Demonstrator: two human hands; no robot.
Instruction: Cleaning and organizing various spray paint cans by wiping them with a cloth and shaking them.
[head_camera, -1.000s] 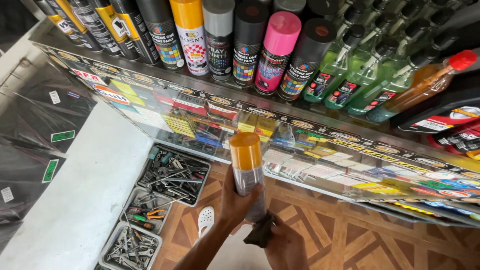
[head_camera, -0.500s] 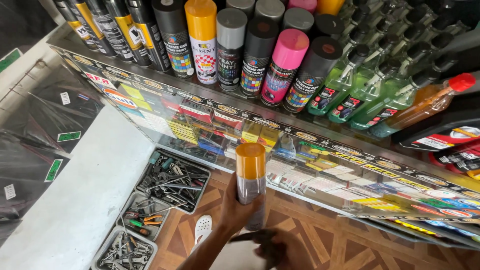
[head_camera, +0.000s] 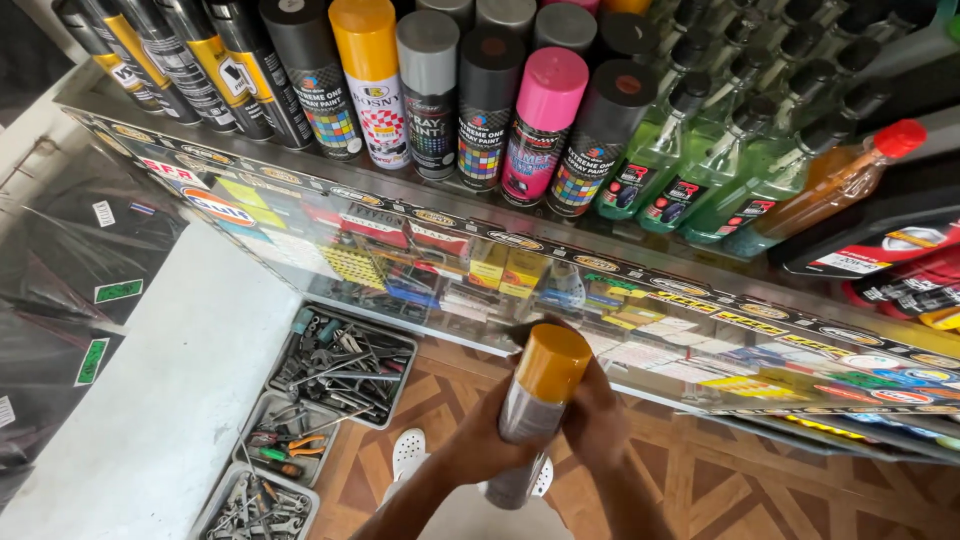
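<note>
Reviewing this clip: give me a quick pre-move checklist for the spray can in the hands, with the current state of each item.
1. Grip on the spray can: ok; left hand and right hand both wrap its body.
2. Orange cap seated: ok, it sits on top of the can.
3. Can upright: not ok, it tilts toward the glass counter.
4. Clear of the counter's edge: cannot tell, the cap overlaps it in this view.
5. Free spot in the row of cans on the shelf: cannot tell, the row looks tightly packed.
6. Floor underfoot: ok near the white sandals; tool trays lie to the left.
</note>
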